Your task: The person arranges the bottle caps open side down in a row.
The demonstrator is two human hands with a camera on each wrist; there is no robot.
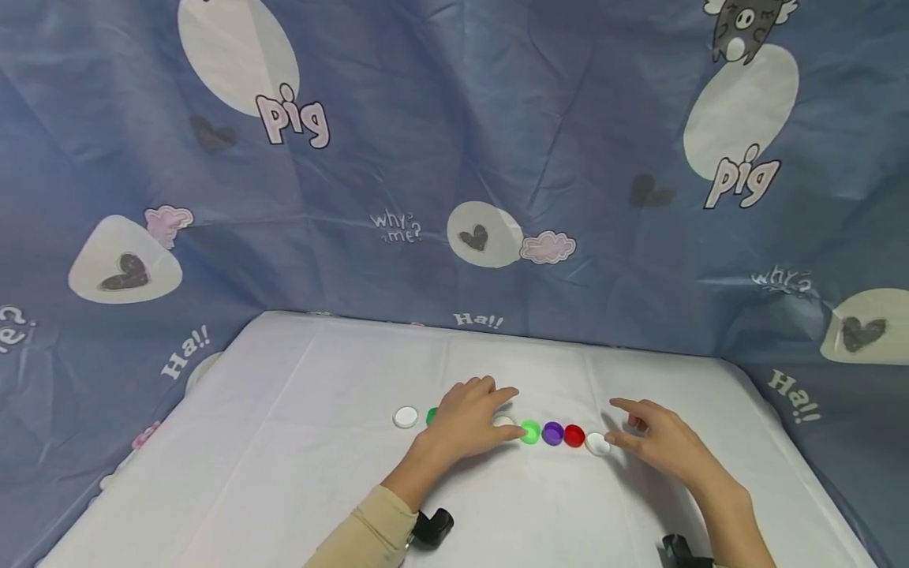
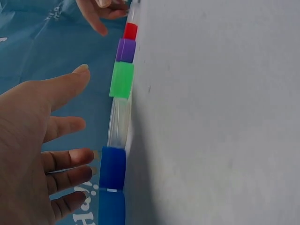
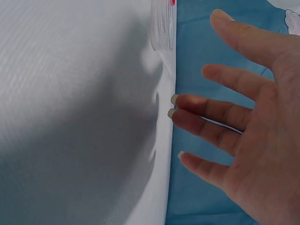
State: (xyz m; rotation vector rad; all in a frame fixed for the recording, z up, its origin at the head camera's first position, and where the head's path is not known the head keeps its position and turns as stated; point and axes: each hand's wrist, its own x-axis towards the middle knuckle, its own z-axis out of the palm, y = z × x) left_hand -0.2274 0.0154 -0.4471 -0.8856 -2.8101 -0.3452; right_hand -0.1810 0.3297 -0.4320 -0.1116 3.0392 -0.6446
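Observation:
A row of small round caps runs across the white table. In the head view, a white cap (image 1: 405, 417) and part of a dark green cap (image 1: 431, 416) lie to the left of my left hand (image 1: 465, 420). That hand spreads over the row, thumb near the light green cap (image 1: 530, 431). Two blue caps (image 2: 112, 168) and a clear cap (image 2: 119, 123) show beside its fingers in the left wrist view. Purple (image 1: 553, 433) and red (image 1: 574, 435) caps follow. My right hand (image 1: 663, 442) hovers with fingers extended, its thumb beside the white end cap (image 1: 598, 445). Both palms hold nothing.
A white cloth covers the table (image 1: 284, 442). Behind it hangs a blue printed curtain (image 1: 398, 173), which also falls along both sides. Black wrist devices (image 1: 433, 528) sit at both forearms, low in the head view.

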